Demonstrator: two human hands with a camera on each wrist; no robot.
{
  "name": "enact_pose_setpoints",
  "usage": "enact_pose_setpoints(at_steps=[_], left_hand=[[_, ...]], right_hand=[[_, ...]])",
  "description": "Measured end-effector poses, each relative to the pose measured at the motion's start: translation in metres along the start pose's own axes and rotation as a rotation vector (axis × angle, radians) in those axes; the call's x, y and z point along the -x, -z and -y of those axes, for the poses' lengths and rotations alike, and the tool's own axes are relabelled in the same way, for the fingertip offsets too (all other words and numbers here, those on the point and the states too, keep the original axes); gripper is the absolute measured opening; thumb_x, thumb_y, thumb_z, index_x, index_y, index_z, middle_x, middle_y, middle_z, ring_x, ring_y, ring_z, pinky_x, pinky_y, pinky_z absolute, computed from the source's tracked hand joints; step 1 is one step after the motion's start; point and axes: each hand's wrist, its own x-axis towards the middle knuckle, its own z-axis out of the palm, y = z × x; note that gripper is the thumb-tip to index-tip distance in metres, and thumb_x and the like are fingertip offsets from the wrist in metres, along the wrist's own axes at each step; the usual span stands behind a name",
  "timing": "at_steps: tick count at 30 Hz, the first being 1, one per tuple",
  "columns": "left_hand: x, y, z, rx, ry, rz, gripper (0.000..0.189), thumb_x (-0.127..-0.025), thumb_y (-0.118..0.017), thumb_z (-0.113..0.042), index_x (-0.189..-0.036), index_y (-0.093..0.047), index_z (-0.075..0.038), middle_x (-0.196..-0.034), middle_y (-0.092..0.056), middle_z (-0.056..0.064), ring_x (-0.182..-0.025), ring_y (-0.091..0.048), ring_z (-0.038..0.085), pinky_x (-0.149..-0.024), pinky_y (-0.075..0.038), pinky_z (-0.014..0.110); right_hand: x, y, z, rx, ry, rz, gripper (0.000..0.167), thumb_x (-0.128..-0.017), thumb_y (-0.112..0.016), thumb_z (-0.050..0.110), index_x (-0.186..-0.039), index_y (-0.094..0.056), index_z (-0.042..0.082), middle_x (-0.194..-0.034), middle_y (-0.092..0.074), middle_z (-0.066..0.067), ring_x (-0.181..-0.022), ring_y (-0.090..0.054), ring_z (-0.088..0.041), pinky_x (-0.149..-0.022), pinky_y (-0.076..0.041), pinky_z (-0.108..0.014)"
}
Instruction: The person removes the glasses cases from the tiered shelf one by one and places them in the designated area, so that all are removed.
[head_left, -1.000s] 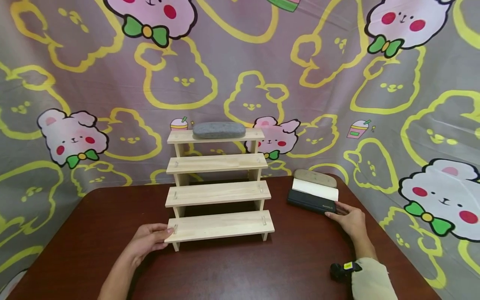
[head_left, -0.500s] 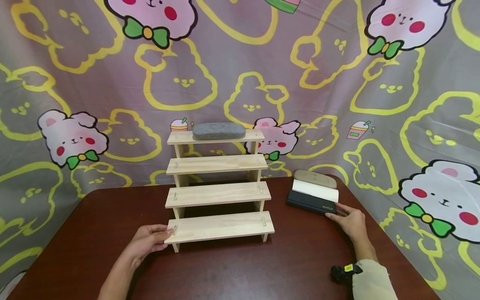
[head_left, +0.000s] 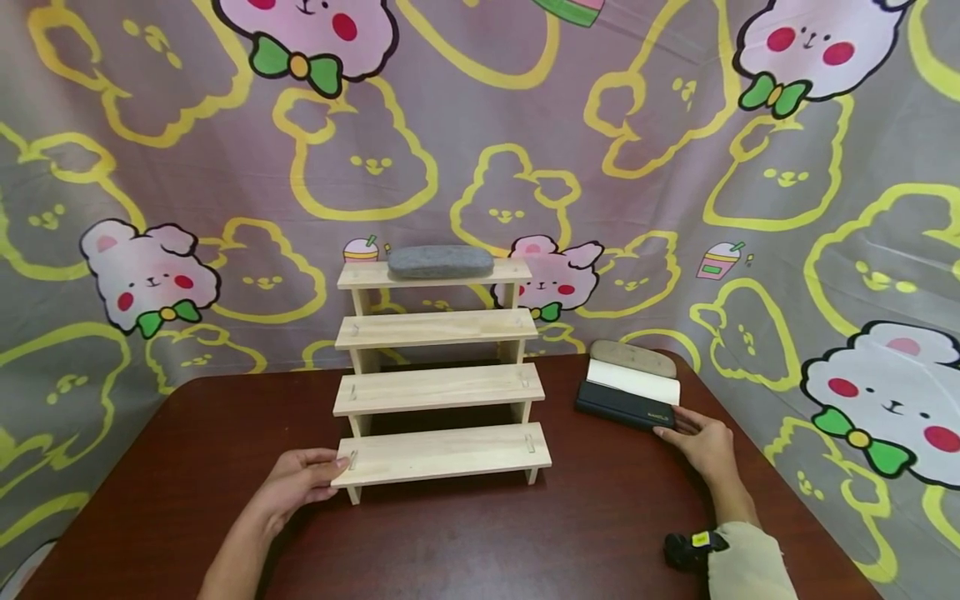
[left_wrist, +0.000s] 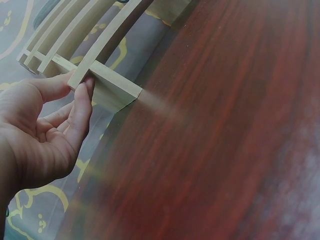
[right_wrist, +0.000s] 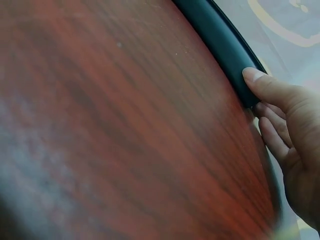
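Observation:
A pale wooden four-tier display stand stands on the table. My left hand pinches the left end of its lowest shelf, thumb on top and fingers beneath, as the left wrist view shows with the hand at the board's end. On the top tier lies a grey glasses case. To the right, my right hand holds the near right corner of a long black glasses case with gold lettering. In the right wrist view the thumb presses the black case while the other fingers sit behind its end.
Behind the black case lie a white case and a taupe case, close together near the back right corner of the dark red-brown table. A cartoon-printed cloth hangs around the back and sides.

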Motion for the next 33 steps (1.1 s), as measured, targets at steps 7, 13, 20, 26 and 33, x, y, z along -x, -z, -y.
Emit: enact_pose_setpoints(at_steps=[7, 13, 20, 26, 33], left_hand=[[-0.001, -0.002, 0.000, -0.005, 0.002, -0.003, 0.054, -0.100, -0.064, -0.017, -0.134, -0.048, 0.021, -0.086, -0.068, -0.004, -0.073, -0.064, 0.004, -0.065, -0.059, 0.017], [0.000, -0.002, 0.000, -0.004, 0.007, -0.010, 0.054, -0.100, -0.064, -0.017, -0.135, -0.048, 0.021, -0.088, -0.068, -0.003, -0.074, -0.065, 0.004, -0.066, -0.059, 0.017], [0.000, -0.001, 0.000, -0.003, 0.012, -0.005, 0.053, -0.100, -0.063, -0.016, -0.135, -0.048, 0.020, -0.088, -0.067, -0.004, -0.075, -0.064, 0.004, -0.066, -0.059, 0.018], [0.002, 0.000, 0.000, 0.001, 0.008, -0.007, 0.053, -0.100, -0.063, -0.016, -0.135, -0.048, 0.020, -0.089, -0.067, -0.003, -0.076, -0.065, 0.004, -0.067, -0.059, 0.018], [0.001, -0.001, -0.001, -0.001, 0.004, -0.006, 0.054, -0.099, -0.065, -0.017, -0.134, -0.049, 0.020, -0.088, -0.068, -0.003, -0.075, -0.065, 0.004, -0.067, -0.059, 0.018]], right_hand=[[0.000, 0.003, 0.002, 0.001, -0.025, 0.026, 0.066, -0.084, -0.085, 0.021, -0.138, -0.058, -0.007, -0.129, -0.064, -0.030, -0.119, -0.065, -0.043, -0.068, -0.051, -0.002], [-0.002, 0.007, 0.005, 0.027, -0.020, 0.070, 0.066, -0.086, -0.083, 0.021, -0.138, -0.057, -0.009, -0.129, -0.063, -0.032, -0.120, -0.064, -0.044, -0.069, -0.053, -0.005], [-0.003, 0.010, 0.009, 0.085, 0.020, 0.093, 0.062, -0.086, -0.082, 0.018, -0.134, -0.058, -0.013, -0.127, -0.063, -0.035, -0.116, -0.066, -0.046, -0.079, -0.063, -0.033], [-0.005, 0.013, 0.021, 0.281, 0.149, 0.101, 0.053, -0.085, -0.080, 0.017, -0.126, -0.063, -0.013, -0.116, -0.068, -0.036, -0.105, -0.070, -0.046, -0.085, -0.059, -0.054], [-0.004, 0.013, 0.043, 0.439, 0.208, 0.023, 0.049, -0.083, -0.082, 0.017, -0.124, -0.067, -0.006, -0.100, -0.073, -0.027, -0.082, -0.066, -0.038, -0.076, -0.055, -0.057]])
